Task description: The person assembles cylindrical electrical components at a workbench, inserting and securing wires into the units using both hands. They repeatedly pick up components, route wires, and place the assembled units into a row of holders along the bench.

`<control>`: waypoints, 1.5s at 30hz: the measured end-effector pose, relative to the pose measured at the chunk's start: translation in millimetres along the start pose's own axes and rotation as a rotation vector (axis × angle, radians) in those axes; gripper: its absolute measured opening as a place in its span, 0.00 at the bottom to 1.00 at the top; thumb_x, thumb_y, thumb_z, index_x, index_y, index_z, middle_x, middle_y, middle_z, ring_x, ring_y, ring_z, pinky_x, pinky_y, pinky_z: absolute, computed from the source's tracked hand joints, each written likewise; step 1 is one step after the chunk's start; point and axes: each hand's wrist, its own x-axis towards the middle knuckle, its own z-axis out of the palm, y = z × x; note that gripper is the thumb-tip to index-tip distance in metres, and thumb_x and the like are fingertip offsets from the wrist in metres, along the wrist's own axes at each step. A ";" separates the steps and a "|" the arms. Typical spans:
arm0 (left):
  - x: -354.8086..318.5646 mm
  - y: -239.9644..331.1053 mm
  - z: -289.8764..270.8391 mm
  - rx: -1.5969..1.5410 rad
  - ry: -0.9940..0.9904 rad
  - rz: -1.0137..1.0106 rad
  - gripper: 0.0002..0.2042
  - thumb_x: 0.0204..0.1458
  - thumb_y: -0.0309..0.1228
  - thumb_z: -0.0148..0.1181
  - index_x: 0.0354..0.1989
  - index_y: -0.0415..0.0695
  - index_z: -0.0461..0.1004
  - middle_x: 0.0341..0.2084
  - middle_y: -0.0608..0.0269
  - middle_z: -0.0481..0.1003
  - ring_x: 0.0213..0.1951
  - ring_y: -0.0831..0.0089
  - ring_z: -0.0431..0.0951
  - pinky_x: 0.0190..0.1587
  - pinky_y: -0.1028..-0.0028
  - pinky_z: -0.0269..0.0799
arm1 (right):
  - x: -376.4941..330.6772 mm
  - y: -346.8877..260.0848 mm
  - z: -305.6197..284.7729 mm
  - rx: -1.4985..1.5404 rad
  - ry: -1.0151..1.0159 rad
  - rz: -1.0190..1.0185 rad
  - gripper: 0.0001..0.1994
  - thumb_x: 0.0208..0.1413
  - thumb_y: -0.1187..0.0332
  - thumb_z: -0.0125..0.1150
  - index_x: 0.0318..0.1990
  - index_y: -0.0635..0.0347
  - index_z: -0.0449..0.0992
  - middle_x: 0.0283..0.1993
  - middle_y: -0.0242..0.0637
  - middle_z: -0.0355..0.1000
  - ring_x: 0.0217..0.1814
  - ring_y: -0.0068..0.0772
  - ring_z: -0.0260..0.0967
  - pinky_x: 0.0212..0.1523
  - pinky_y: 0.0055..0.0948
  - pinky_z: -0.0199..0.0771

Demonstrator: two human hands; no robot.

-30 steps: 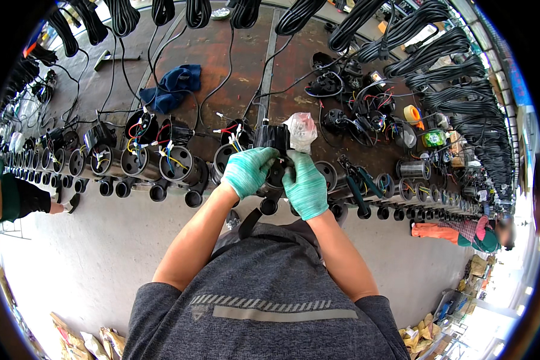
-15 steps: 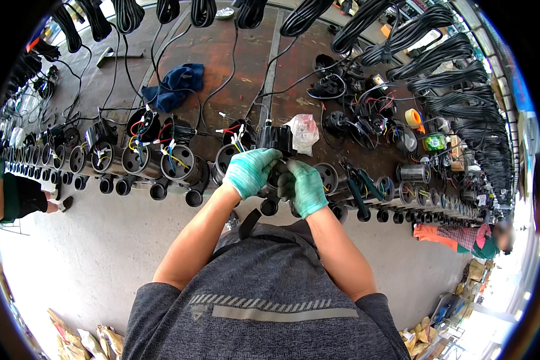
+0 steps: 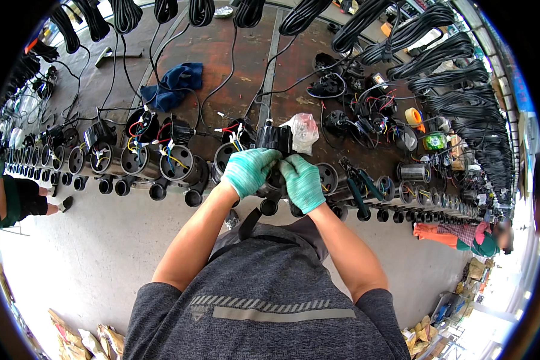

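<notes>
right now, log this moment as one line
left hand: at black housing | right hand: at same housing, beside left | nearby: crumpled plastic bag, green-handled pliers, blue cloth

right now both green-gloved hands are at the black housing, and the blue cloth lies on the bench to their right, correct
Not quite: the head view shows the blue cloth on the bench to their left. The left hand and right hand are at the black housing.
</notes>
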 end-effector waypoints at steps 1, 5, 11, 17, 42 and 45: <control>0.5 0.3 -0.6 0.013 -0.003 0.002 0.09 0.61 0.30 0.63 0.47 0.47 0.84 0.37 0.52 0.84 0.39 0.49 0.85 0.42 0.60 0.80 | -2.1 -6.6 -1.7 0.325 -0.063 0.348 0.12 0.71 0.61 0.60 0.39 0.59 0.78 0.23 0.36 0.75 0.19 0.39 0.74 0.21 0.38 0.73; -0.9 -2.4 3.4 -0.010 0.033 0.015 0.09 0.61 0.30 0.64 0.47 0.47 0.85 0.37 0.52 0.85 0.39 0.49 0.85 0.42 0.59 0.81 | -13.6 12.3 1.0 0.342 -0.007 0.469 0.20 0.74 0.50 0.55 0.39 0.60 0.79 0.23 0.35 0.76 0.20 0.33 0.76 0.20 0.38 0.73; -0.2 -3.0 0.9 0.021 0.009 -0.012 0.09 0.60 0.30 0.64 0.47 0.47 0.84 0.37 0.52 0.84 0.39 0.49 0.85 0.42 0.59 0.81 | -1.2 1.1 -11.4 -0.436 0.119 -0.567 0.10 0.58 0.73 0.68 0.47 0.58 0.83 0.45 0.43 0.80 0.43 0.52 0.80 0.41 0.45 0.82; 1.9 -0.6 -1.2 -0.002 -0.021 -0.013 0.10 0.61 0.30 0.64 0.48 0.47 0.83 0.37 0.53 0.84 0.40 0.49 0.85 0.42 0.58 0.80 | 13.1 3.0 -22.7 -0.555 -0.029 -0.659 0.09 0.56 0.77 0.66 0.44 0.58 0.83 0.42 0.41 0.81 0.38 0.48 0.81 0.36 0.41 0.82; 2.8 4.2 5.0 -0.020 -0.022 -0.076 0.09 0.58 0.28 0.65 0.47 0.45 0.83 0.36 0.51 0.82 0.40 0.46 0.82 0.43 0.54 0.78 | 196.4 167.9 -30.8 -1.046 -0.548 0.143 0.16 0.58 0.67 0.64 0.53 0.49 0.85 0.56 0.50 0.81 0.57 0.56 0.80 0.59 0.47 0.80; 1.2 4.6 4.4 -0.027 -0.013 -0.094 0.09 0.58 0.28 0.66 0.46 0.44 0.83 0.37 0.51 0.82 0.40 0.46 0.82 0.44 0.54 0.78 | 203.7 168.9 -20.0 -1.056 -0.589 0.107 0.16 0.57 0.66 0.65 0.53 0.51 0.84 0.58 0.49 0.80 0.58 0.57 0.79 0.59 0.48 0.80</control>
